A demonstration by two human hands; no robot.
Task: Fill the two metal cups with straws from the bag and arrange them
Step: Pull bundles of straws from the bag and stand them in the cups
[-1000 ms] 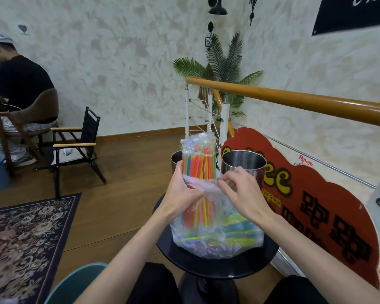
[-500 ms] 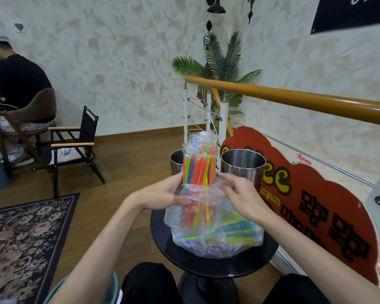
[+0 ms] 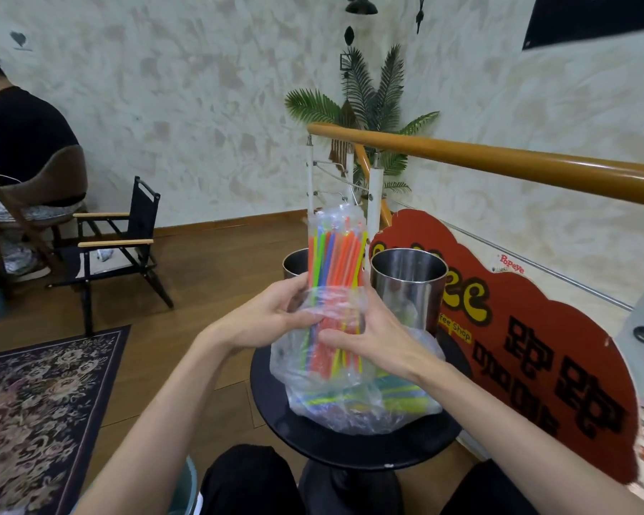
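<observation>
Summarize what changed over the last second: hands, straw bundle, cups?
The left hand shifted from the front of the straw bundle to its left side, and the right hand slid lower; both still grip the bundle through the plastic bag, now standing slightly higher. Both metal cups stayed empty on the round table.

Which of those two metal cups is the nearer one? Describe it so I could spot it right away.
Find the round black table in front of the red sign. Two metal cups stand at its far edge, behind the bag of straws. The right cup shows almost whole, shiny, beside the sign; the left cup is mostly hidden behind the straws.
</observation>
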